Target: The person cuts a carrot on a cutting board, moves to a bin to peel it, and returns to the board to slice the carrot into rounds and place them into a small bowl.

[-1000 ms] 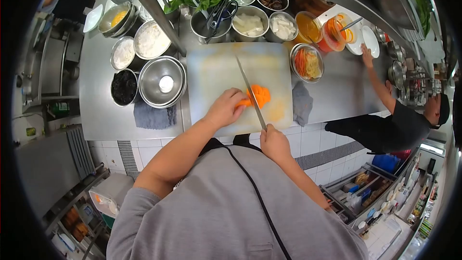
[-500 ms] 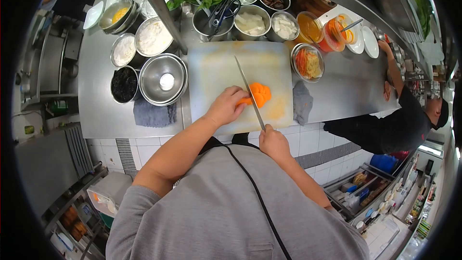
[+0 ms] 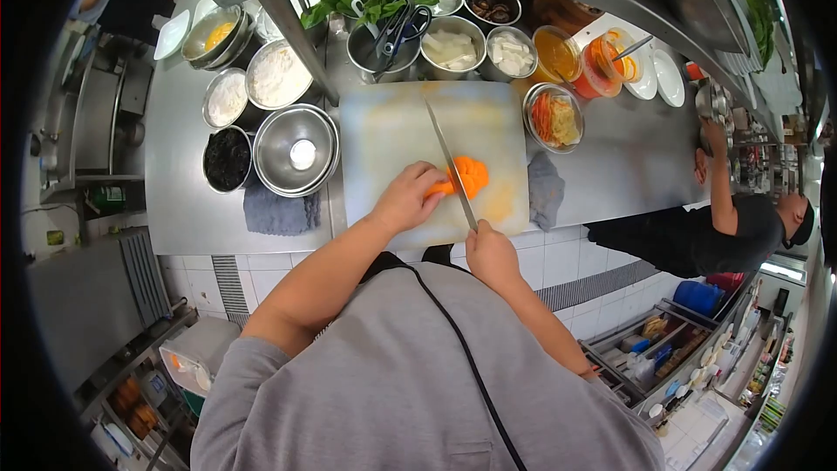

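Both grips clamped — right hand (image 3: 493,255) on knife (image 3: 448,160), left hand (image 3: 408,198) on carrot (image 3: 472,174) — over stained board (image 3: 392,131).

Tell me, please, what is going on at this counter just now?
A person is slicing a carrot on a white cutting board. The left hand pins the uncut end while the right hand grips the knife, its blade beside a small heap of cut slices. Steel bowls of ingredients ring the board. A co-worker stands further along the counter.
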{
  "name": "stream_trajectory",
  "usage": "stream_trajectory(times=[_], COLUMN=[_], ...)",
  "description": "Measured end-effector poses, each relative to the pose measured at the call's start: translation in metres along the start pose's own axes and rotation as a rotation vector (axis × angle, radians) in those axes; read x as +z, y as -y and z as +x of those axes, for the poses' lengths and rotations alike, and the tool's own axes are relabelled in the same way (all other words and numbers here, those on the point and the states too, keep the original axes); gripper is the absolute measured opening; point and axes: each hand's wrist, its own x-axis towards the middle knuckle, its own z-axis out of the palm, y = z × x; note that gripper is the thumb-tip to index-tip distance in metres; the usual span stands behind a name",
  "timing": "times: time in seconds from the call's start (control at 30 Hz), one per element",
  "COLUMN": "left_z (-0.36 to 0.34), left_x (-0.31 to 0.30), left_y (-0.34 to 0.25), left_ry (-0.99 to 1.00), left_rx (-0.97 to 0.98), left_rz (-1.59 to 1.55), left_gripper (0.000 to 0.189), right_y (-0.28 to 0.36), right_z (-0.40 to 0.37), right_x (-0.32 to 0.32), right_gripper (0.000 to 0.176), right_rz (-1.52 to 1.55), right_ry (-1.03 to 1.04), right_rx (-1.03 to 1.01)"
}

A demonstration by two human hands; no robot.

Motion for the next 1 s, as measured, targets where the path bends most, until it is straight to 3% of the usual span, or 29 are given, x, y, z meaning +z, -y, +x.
stream_trajectory(times=[0.6, 0.8, 1.0], left_z=[0.000, 0.000, -0.001], left_x=[-0.001, 0.001, 0.000], left_y=[0.001, 0.001, 0.002], left_ry=[0.003, 0.010, -0.006], left_rx=[0.002, -0.002, 0.006], left_rz=[0.006, 0.000, -0.009], left_gripper=[0.035, 0.033, 0.032], right_y=[0.010, 0.004, 0.009], right_z=[-0.022, 0.021, 0.004], right_x=[-0.015, 0.023, -0.004], right_gripper=[0.024, 0.023, 0.025], right_rz=[-0.083, -0.057, -0.005], right_ry=[0.111, 0.039, 0.013], right_rx=[0.069, 0.039, 0.003])
